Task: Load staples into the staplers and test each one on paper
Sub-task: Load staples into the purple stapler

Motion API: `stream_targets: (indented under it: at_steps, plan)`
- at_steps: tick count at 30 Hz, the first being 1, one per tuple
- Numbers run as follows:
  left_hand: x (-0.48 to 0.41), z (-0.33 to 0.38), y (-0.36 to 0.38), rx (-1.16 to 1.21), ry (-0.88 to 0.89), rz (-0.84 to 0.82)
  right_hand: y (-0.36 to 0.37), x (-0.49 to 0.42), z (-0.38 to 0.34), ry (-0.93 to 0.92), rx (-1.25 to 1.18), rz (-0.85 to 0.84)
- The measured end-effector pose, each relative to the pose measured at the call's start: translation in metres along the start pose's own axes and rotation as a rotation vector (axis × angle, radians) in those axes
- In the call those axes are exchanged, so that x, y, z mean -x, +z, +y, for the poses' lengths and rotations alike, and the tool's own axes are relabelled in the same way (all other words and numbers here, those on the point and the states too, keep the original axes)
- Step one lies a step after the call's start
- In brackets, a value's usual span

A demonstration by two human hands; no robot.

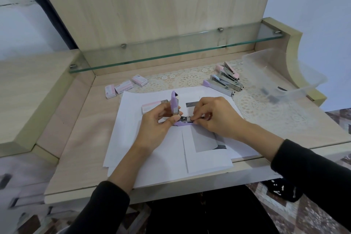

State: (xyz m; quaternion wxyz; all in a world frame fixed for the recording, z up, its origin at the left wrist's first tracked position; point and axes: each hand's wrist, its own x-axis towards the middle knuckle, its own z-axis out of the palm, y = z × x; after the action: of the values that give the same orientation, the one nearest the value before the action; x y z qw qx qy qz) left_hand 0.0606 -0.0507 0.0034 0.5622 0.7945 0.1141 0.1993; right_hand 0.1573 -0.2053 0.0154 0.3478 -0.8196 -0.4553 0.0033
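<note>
The purple stapler (pixel 175 103) sits in the middle of the desk (pixel 76 138), on top of the paper (pixel 161 157). Its lid stands straight up and its metal track lies open.

The left hand (pixel 161 119) has its fingers curled round the stapler, near the hinge, and holds it steady. The right hand (pixel 214 116) pinches with its fingertips at the open track. It looks like it is pinching a strip of staples (pixel 190 118), but that part is too small to see well.

So I think this stapler is being loaded right now. It has not been shut, and it has not been tried on the paper yet.

An open box (pixel 152 106) lies on the paper, just left of the stapler. Three more staple boxes (pixel 123 87) lie far and to the left.

The other staplers (pixel 226 80) lie in a bunch far and to the right, near a clear tub (pixel 284 74). I cannot tell if they have staples in them. I can see no staple marks on the paper, so a lot of the job may be left.
</note>
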Motion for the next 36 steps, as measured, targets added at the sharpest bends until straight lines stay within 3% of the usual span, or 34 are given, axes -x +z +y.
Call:
stream_targets:
  at_steps: [16, 36]
  plan:
    - [0.0, 0.0, 0.0, -0.023, -0.003, 0.006, -0.001, 0.004, 0.004, -0.073, 0.109, 0.015]
    - [0.001, 0.001, 0.001, -0.03, 0.014, 0.016, -0.019, 0.018, 0.012, 0.115, -0.019, 0.051]
